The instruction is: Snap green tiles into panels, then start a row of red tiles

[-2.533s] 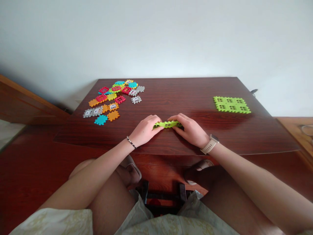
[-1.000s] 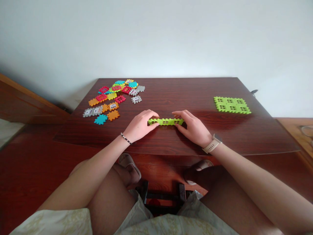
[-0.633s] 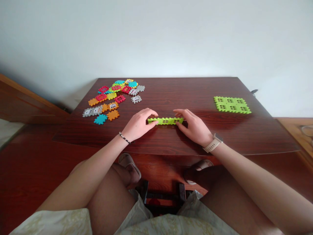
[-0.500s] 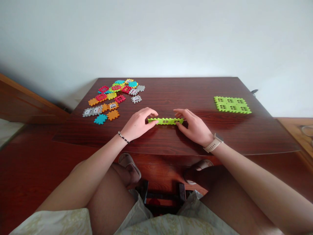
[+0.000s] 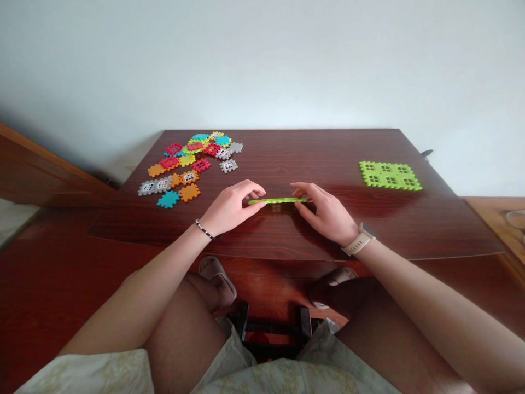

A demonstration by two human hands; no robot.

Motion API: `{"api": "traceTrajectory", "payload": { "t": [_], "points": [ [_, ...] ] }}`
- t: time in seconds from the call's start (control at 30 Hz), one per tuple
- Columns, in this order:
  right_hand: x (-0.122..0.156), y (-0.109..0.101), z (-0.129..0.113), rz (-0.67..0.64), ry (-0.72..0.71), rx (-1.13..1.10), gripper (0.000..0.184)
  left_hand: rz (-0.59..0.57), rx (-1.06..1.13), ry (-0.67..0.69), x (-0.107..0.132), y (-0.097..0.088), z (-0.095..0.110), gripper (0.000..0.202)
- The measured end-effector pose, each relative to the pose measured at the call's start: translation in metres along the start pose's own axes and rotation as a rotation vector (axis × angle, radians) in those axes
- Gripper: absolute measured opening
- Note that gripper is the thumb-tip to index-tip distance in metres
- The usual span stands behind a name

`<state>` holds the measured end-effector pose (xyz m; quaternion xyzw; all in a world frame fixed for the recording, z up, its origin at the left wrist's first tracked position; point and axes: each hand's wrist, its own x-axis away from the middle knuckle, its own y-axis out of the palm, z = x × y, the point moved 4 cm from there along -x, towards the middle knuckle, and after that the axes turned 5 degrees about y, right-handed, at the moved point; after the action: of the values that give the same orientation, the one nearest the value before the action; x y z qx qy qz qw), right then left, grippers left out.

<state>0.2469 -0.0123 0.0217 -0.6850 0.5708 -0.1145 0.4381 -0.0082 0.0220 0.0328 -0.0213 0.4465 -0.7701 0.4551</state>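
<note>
Two hands flank a thin green tile strip [image 5: 278,201] on the table [image 5: 311,158]. The left hand [image 5: 232,208] and right hand [image 5: 324,214] touch its ends, each grip open, not clamped; colored tiles [image 5: 186,160] lie far left, a green tile panel [image 5: 389,175] far right.

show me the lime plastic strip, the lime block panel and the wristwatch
lime plastic strip [image 5: 278,201]: head view, middle of its length
lime block panel [image 5: 389,175]: head view, its centre
wristwatch [image 5: 357,244]: head view, its band

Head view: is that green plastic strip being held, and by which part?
The lime-green plastic strip lies between the left hand and right hand, one at each end. The fingers are close, but whether they grip it cannot be told.
</note>
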Motion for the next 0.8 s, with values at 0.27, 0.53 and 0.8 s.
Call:
{"api": "traceTrajectory", "payload": {
  "t": [0.27,0.53,0.8],
  "points": [
    [-0.001,-0.0014,0.0038,0.026,0.075,0.029,0.036,0.002,-0.045,0.002,-0.0009,-0.0009,-0.0027,0.014],
    [-0.0007,-0.0012,0.0076,0.043,0.099,0.044,0.039,0.006,-0.041,-0.026,-0.0008,-0.0008,-0.0054,0.014],
    [-0.0007,-0.0001,0.0093,0.053,0.103,0.047,0.042,-0.002,-0.054,-0.05,-0.001,-0.0001,-0.0068,0.015]
  ]
}}
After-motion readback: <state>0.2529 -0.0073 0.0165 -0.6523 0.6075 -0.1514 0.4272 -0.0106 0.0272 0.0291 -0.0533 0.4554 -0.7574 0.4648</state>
